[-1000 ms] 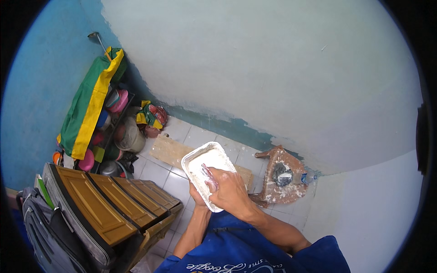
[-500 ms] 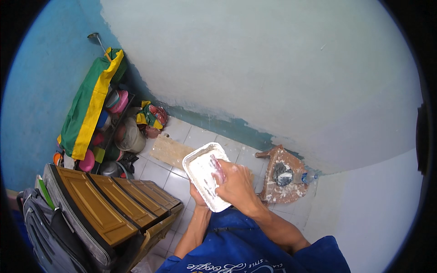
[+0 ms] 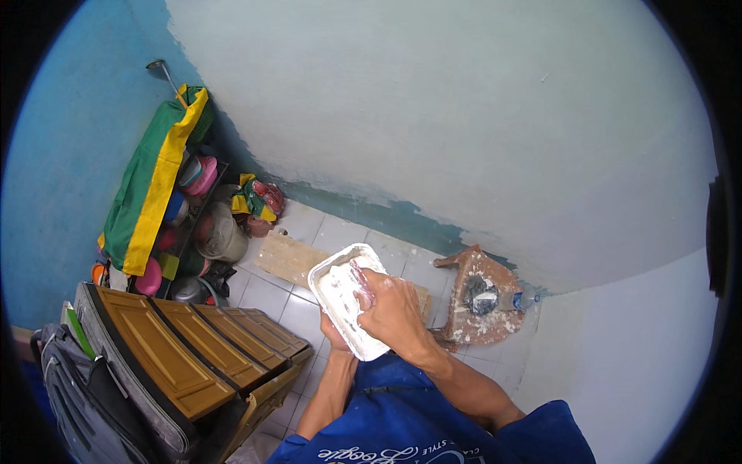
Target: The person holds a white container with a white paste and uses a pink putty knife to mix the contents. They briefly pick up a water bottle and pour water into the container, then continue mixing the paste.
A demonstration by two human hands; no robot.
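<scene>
In front of my body I hold a white rectangular tray (image 3: pixel 349 338), tilted, with white paste (image 3: pixel 334 283) smeared over its inside and rim. My left hand (image 3: pixel 334 332) grips the tray from below on its left side; the tray hides most of those fingers. Over the tray's right side, my right hand (image 3: pixel 396 311) is closed around a pinkish-purple, paste-smeared scraper (image 3: pixel 360 280). The scraper's lower end reaches into the paste and cannot be made out.
A wooden board (image 3: pixel 290 259) lies on the tiles beyond the tray. To the right stands a paste-spattered brown stool (image 3: pixel 483 321) with a plastic bottle (image 3: pixel 525 299). Wooden drawers (image 3: pixel 166 352), a grey backpack (image 3: pixel 73 402) and a crockery rack (image 3: pixel 197 209) fill the left. A partly painted wall (image 3: pixel 433 124) rises ahead.
My right hand has shifted slightly left and down with the scraper inside the tray. The paste lies differently, in thicker streaks. My left hand keeps its hold on the tray.
</scene>
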